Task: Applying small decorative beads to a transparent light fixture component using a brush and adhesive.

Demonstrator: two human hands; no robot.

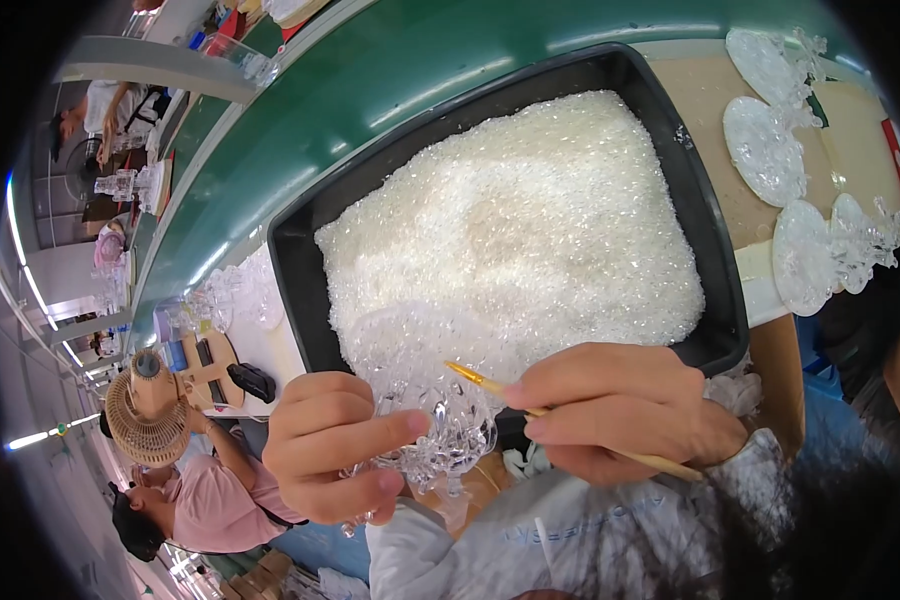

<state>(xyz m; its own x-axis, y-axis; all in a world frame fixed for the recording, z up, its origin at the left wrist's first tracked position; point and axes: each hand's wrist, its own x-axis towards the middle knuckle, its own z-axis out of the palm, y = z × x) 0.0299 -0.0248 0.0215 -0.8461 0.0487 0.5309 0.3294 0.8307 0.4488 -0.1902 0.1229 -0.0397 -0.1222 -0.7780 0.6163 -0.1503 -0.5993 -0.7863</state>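
- Left hand (330, 445): fingers curled closed on the clear ornament, pointing rightward; a steady but light hold suits so delicate-looking a piece.
- Clear ornament (448, 430): between the hands, its disc over the near edge of the white granules (530, 220) in the black tray (718, 240).
- Right hand (610, 410): fingers pinched shut on a thin brush (485, 380), wrist low right, tip angled up-left; short, gentle strokes should serve best.
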